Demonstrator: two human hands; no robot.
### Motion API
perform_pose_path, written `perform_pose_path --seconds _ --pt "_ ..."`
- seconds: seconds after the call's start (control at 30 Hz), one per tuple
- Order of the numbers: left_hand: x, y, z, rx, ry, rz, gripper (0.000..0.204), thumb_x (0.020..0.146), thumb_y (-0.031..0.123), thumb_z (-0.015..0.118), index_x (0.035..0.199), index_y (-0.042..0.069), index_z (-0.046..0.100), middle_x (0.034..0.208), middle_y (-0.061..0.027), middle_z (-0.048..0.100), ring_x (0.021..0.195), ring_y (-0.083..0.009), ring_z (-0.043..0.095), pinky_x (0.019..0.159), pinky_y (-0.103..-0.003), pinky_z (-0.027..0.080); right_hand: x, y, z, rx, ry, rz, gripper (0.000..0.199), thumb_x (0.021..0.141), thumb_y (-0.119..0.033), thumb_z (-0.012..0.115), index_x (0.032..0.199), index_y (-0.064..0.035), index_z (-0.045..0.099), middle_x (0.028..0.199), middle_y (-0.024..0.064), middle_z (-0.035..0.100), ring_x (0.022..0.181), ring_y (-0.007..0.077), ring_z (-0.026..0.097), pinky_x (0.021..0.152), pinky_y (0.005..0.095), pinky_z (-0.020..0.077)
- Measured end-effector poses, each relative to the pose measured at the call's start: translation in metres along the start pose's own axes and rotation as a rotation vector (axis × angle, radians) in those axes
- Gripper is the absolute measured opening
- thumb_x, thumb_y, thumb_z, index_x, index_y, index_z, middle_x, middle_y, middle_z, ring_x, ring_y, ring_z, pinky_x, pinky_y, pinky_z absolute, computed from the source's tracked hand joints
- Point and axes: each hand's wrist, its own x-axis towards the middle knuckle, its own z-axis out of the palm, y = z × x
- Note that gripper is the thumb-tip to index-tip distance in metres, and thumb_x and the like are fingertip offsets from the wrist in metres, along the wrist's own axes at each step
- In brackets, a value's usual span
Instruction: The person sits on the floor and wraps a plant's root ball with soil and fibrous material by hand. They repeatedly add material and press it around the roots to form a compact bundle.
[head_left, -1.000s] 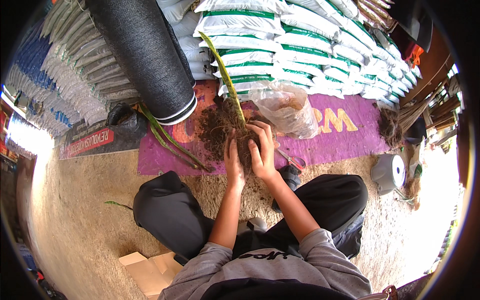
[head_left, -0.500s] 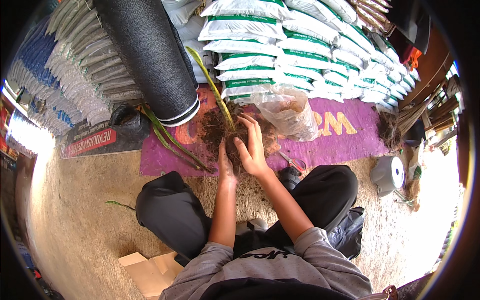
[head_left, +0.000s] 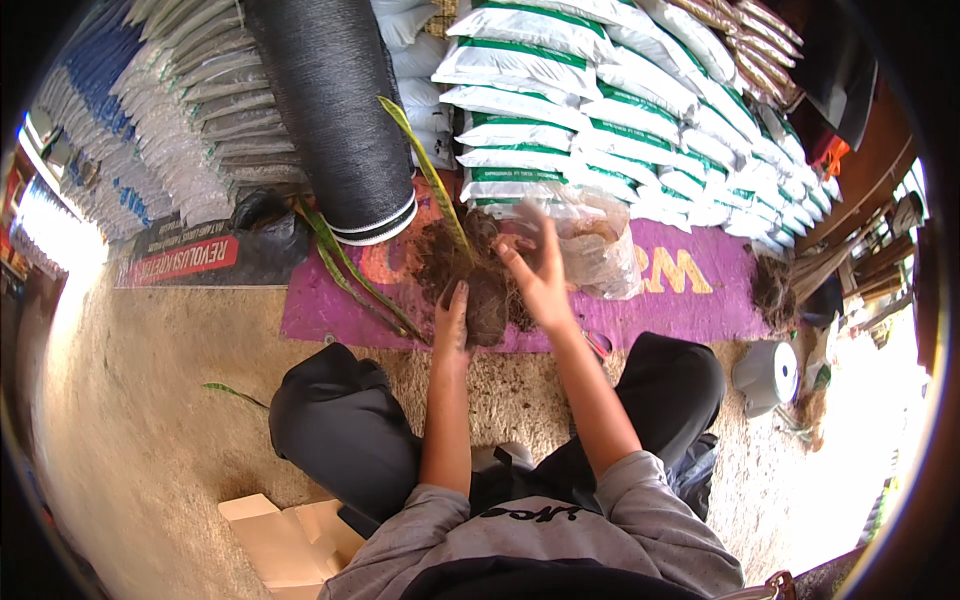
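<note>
A snake plant [head_left: 440, 180] with a long yellow-edged green leaf stands tilted over a dark clump of soil and roots [head_left: 487, 310]. My left hand [head_left: 452, 318] grips the near left side of this root ball, its thumb against the soil; some of its fingers are hidden. Just right of the clump, my right hand [head_left: 543, 280] is raised with its fingers apart and holds nothing; its fingertips are smeared by motion. Loose soil [head_left: 437, 262] lies around the plant. Beyond the right hand sits a clear plastic bag [head_left: 610, 250] with brown material inside.
Several cut leaves [head_left: 350, 275] lie left on the purple banner [head_left: 690, 310], near a black plastic bag [head_left: 275, 232]. Red-handled scissors [head_left: 599, 344] are partly hidden by my right arm. Behind stand a black mesh roll [head_left: 335, 110] and stacked white sacks [head_left: 520, 130]. A grey pot [head_left: 766, 376] is right.
My right hand has come off the root ball and moved right, fingers spreading. My left hand stays against the clump, whose near side is now more exposed. The view has shifted slightly.
</note>
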Motion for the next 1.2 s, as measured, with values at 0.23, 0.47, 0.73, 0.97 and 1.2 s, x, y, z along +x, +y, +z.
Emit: perform_pose_path --seconds 0.23,0.47,0.73,0.97,1.2 --pt "0.004 -0.006 -0.011 0.119 -0.012 0.098 0.055 0.083 0.03 0.067 0.124 -0.001 0.049 0.113 -0.0106 0.057 0.1 -0.0177 0.056 0.084 -0.031 0.046 0.064 -0.034 -0.009 -0.667 -1.04 -0.106 0.076 0.066 -0.004 0.068 0.136 -0.0128 0.04 0.126 0.0144 0.047 0.099 0.0299 0.057 0.087 0.0365 0.0461" --pt "0.004 -0.005 -0.01 0.266 -0.066 0.114 0.059 0.076 0.025 0.073 0.123 -0.003 0.05 0.114 -0.0105 0.057 0.104 -0.0175 0.054 0.09 -0.031 0.042 0.075 -0.042 0.007 -0.824 -1.045 -0.145 0.027 0.065 -0.004 0.063 0.092 -0.0031 0.066 0.082 0.0188 0.063 0.086 0.0342 0.06 0.078 0.0385 0.0483" --pt "0.001 -0.004 0.007 0.227 -0.028 0.047 0.044 0.072 0.015 0.073 0.108 -0.002 0.057 0.094 -0.0097 0.062 0.084 -0.0183 0.061 0.075 -0.032 0.05 0.087 -0.036 -0.012 -0.685 -0.863 -0.266 0.018 0.065 0.0 0.061 0.083 0.0004 0.064 0.076 0.0171 0.062 0.074 0.031 0.062 0.07 0.0385 0.0491" --pt "0.014 -0.013 -0.008 0.102 0.103 -0.039 0.034 0.074 0.014 0.07 0.103 -0.001 0.06 0.092 -0.0093 0.063 0.081 -0.0173 0.062 0.071 -0.032 0.051 0.059 -0.04 -0.03 -0.732 -0.456 -0.288 0.036 0.074 -0.009 0.065 0.109 -0.001 0.056 0.111 0.018 0.054 0.096 0.0324 0.057 0.079 0.0372 0.0467" --pt "0.014 -0.026 -0.004 0.015 0.054 0.032 0.034 0.082 0.016 0.066 0.109 -0.001 0.058 0.1 -0.0094 0.061 0.086 -0.0175 0.061 0.074 -0.031 0.05 -0.021 0.035 0.011 -0.675 -0.004 -0.146 0.039 0.093 -0.026 0.045 0.124 -0.0023 0.047 0.118 0.0215 0.052 0.113 0.0295 0.051 0.09 0.0386 0.0413"
